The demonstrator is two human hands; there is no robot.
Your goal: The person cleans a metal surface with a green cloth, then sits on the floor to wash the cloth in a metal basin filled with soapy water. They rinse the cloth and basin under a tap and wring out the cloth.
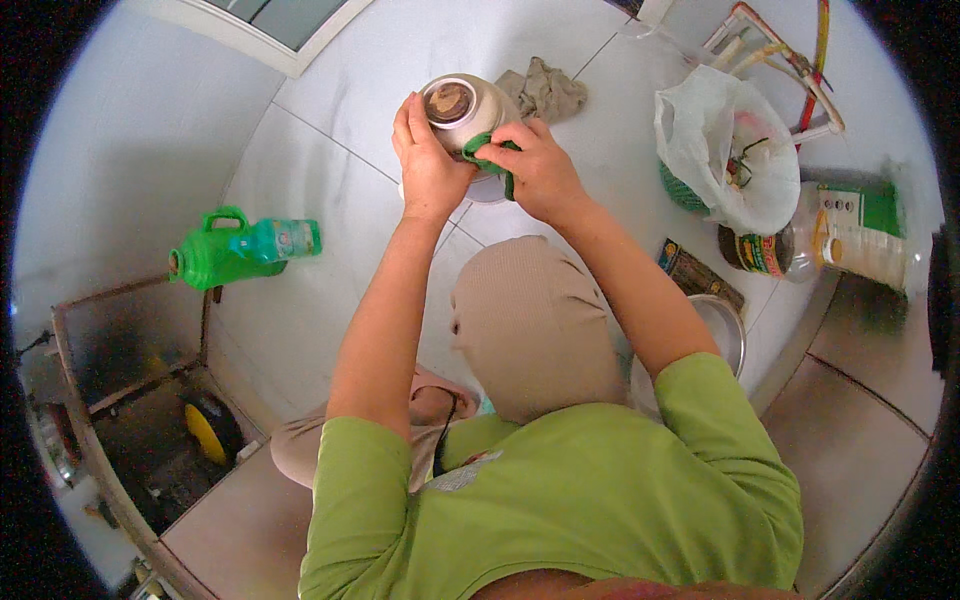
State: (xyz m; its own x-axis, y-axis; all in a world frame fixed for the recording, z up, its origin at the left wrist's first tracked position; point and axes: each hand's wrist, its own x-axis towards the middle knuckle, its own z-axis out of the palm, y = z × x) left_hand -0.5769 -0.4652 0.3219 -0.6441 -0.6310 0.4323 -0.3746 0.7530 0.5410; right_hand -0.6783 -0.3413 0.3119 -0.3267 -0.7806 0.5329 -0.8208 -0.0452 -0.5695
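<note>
Out in front of me is a beige rounded vessel (pixel 487 97), tilted so that its white-rimmed end with a brown, cork-like centre (pixel 450 103) faces up. My left hand (pixel 431 161) holds its left side, fingers along the rim and thumb below. Against its lower right side, my right hand (pixel 536 161) pinches a green cloth (pixel 478 148), whose end hangs down. Below the vessel a pale round edge (pixel 487 190) shows partly. The vessel's underside is hidden. A crumpled grey-brown cloth (pixel 551 91) lies on the floor just beyond it.
On the left, a green thermos jug (pixel 221 255) and a teal plastic bottle (pixel 285 238) stand by the wall. To the right are a basket lined with a white plastic bag (pixel 705 150), large plastic bottles (pixel 765 247) and a metal basin (pixel 739 334). A brown ledge (pixel 847 405) edges the floor.
</note>
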